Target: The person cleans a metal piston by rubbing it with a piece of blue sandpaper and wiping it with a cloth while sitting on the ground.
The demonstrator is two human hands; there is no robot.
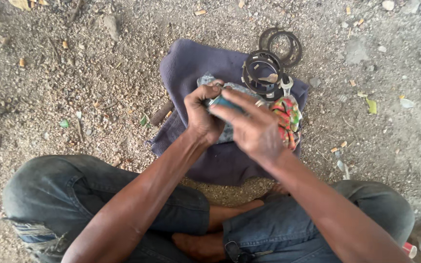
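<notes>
Purple cloth (191, 63) lies spread on the gravel ground (74, 73), and the work sits over it. Dark metal rings (261, 70) are piled at the cloth's far right corner, two more rings (283, 45) lie just beyond on the bare ground, and a wrench (285, 85) rests against the pile. Beside these lies a bunched rag in red, green and yellow (287, 117). So several parts are already laid out apart from one another, while one small piece is in hand; I judge the job to be partway along, with the loose rings untouched at this moment.

The left hand (201, 113) is curled closed around a small teal part (222, 102), thumb on top, with a grey mottled rag (230, 129) tucked under it. The part is held above the middle of the purple cloth, near the ring pile but not touching it. The right hand (252, 126) comes across from the right, fingers stretched out and laid over the teal part and the rag; a ring shows on one finger. Its palm faces down and away, so I cannot tell whether it pinches anything or only presses flat. The picture is a little blurred there.

Both forearms reach forward from a cross-legged seat; the knees in blue jeans (74, 195) frame the lower edge, bare feet tucked between them.
</notes>
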